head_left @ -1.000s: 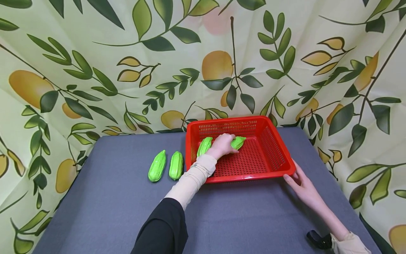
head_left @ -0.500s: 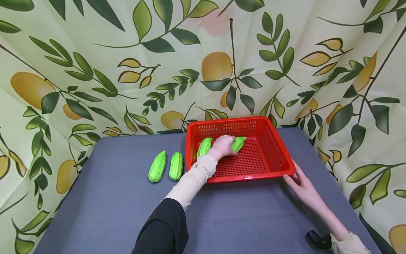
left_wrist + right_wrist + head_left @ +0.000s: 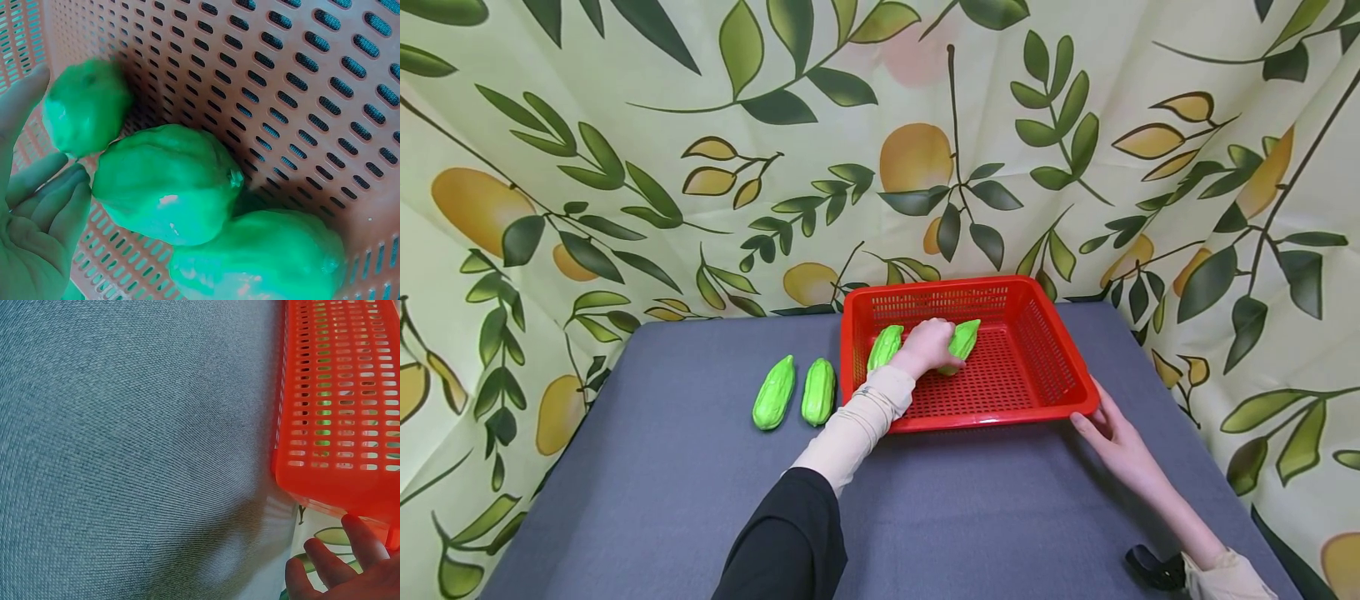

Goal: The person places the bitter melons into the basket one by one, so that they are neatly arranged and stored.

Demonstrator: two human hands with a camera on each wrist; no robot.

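Note:
The red perforated plastic basket (image 3: 1030, 414) stands at the back of the table. Inside it my left hand (image 3: 927, 344) reaches among green bitter melons, its thumb and loosely straight fingers on either side of one bitter melon (image 3: 966, 337). In the left wrist view that farthest melon (image 3: 90, 109) lies at the fingertips. A second melon (image 3: 165, 184) and a third (image 3: 259, 256) lie along the basket wall. From the head, one melon (image 3: 886, 345) shows left of the hand; another is hidden under it. My right hand (image 3: 1116, 437) touches the basket's front right corner with extended fingers.
Two more bitter melons, one (image 3: 773, 393) and another (image 3: 818, 392), lie on the grey-blue tablecloth (image 3: 662, 467) left of the basket. A leaf-and-fruit patterned curtain (image 3: 820, 225) hangs close behind the basket and along both sides.
The bitter melon by my left hand has turned, and more of its near end shows beside the thumb. Both hands and the basket stay nearly where they were.

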